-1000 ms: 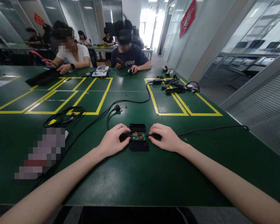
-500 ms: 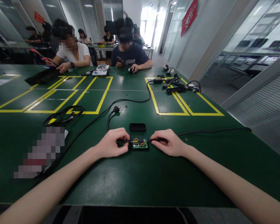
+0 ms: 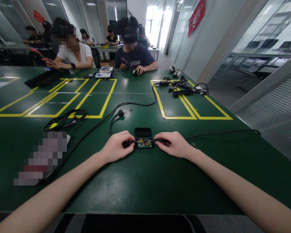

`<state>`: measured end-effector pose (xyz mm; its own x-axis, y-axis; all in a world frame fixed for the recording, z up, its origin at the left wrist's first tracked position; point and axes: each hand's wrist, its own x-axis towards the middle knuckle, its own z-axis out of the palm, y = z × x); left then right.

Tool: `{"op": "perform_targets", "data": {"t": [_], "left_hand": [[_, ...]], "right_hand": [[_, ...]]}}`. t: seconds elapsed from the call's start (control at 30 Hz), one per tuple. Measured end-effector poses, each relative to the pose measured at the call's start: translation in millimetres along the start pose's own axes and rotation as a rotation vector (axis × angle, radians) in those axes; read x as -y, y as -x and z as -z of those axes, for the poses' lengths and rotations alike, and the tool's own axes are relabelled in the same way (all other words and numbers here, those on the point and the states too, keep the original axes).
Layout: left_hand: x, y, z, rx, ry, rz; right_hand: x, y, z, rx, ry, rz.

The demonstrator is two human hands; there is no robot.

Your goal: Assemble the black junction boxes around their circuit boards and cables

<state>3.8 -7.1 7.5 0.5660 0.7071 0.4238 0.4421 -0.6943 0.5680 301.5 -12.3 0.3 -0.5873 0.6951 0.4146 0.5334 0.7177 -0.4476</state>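
Note:
A small green circuit board (image 3: pixel 142 145) with copper-wound coils and thin coloured wires lies between my hands, in or over a black plastic case half (image 3: pixel 145 148); how fully it is seated I cannot tell. My left hand (image 3: pixel 118 146) pinches the black cable at the board's left end. This cable leads back to a black plug (image 3: pixel 121 113). At the right end, my right hand (image 3: pixel 171 144) pinches another black cable (image 3: pixel 223 132), which runs off across the table to the right. Just behind the board rests the other case half (image 3: pixel 143 131), open side up.
Coiled black cable (image 3: pixel 66 119) and a blurred-out flat object (image 3: pixel 45 158) lie at the left. A long cord crosses the green table (image 3: pixel 126 191) to a black adapter (image 3: pixel 164 83). Tangled cables (image 3: pixel 184 89) are at back right. Two people sit opposite, holding things.
Both hands have moved slightly away from me, carrying the board and its case half a little closer to the other half. The grips on the cables look the same.

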Motion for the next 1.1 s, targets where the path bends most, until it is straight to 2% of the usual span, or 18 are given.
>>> {"op": "perform_targets", "data": {"t": [0.2,0.53,0.7,0.83,0.9,1.03,1.1], "left_hand": [[1.4,1.4,-0.6,0.038,-0.004,-0.024],[3.8,3.7,1.1,0.059,-0.063,-0.051],[0.1,1.7,0.8,0.105,-0.226,-0.107],[-4.9,0.2,0.9,0.148,-0.285,-0.131],[-6.8,0.1,0.6,0.122,-0.269,-0.109],[-6.5,0.8,-1.6,0.010,-0.251,-0.003],[-4.1,1.5,-3.5,-0.005,-0.289,0.058]], "right_hand": [[-3.1,1.0,4.7,0.071,0.045,0.054],[-2.4,-2.5,7.1,0.056,0.217,0.233],[3.2,-5.0,10.3,0.090,0.273,0.266],[6.3,-5.4,12.4,0.117,0.244,0.248],[5.1,-5.2,11.0,0.102,0.206,0.223],[-1.0,-5.4,1.6,-0.038,0.147,0.066],[-3.5,-5.9,-4.4,-0.087,0.163,-0.029]]}}
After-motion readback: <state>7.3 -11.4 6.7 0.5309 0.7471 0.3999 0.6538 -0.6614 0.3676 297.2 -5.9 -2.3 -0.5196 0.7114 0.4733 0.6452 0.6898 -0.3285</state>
